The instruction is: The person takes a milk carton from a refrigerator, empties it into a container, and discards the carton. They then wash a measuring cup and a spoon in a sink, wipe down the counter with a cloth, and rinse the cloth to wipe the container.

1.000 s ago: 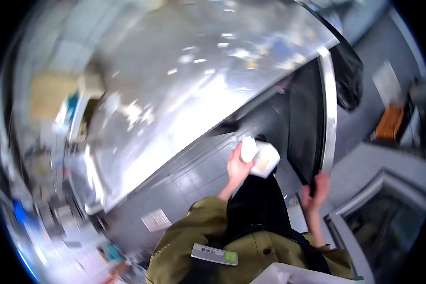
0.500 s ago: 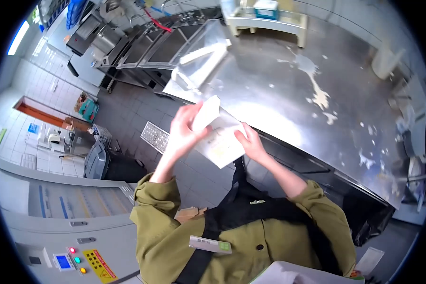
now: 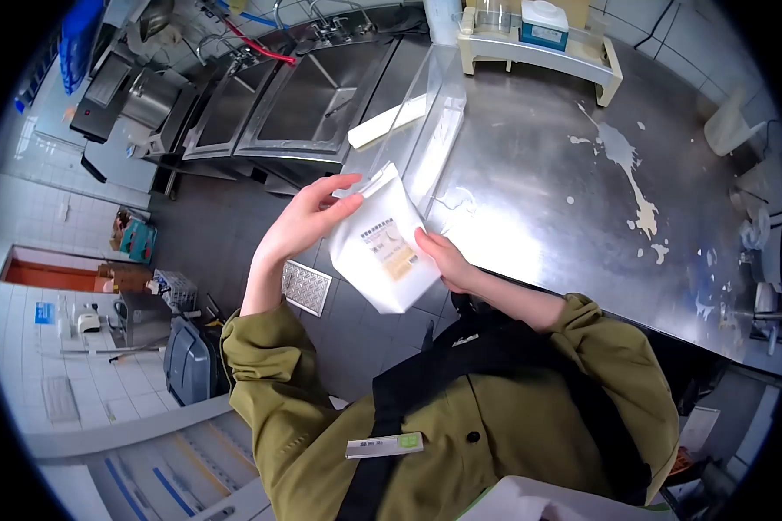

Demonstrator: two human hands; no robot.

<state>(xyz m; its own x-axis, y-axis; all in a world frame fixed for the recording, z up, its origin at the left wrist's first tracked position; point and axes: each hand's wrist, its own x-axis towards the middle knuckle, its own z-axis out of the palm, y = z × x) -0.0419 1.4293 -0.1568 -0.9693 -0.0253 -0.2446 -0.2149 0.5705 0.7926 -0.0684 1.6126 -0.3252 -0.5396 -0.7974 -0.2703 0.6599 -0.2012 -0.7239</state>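
A white bag [image 3: 365,269] with printed dark text and a yellowish patch hangs in front of me, over the floor by the table's edge. My left hand [image 3: 300,224] is at its upper left, fingers bent over the folded top edge, thumb hidden. On the right side, my right hand [image 3: 445,260] grips the bag, thumb on the printed face and the other fingers behind it. What the bag contains cannot be seen.
A steel table [image 3: 530,217] with a white spill [image 3: 621,161] stretches right. A clear divider [image 3: 426,130] stands beside the sinks [image 3: 321,95]. At the back, a low shelf [image 3: 530,48] carries a blue-and-white box [image 3: 545,24]. A grey bin [image 3: 191,360] stands left.
The bag's top, bent over in my left hand before, now stands more upright, and its printed face turns toward me. My view has shifted, bringing the sinks and table closer.
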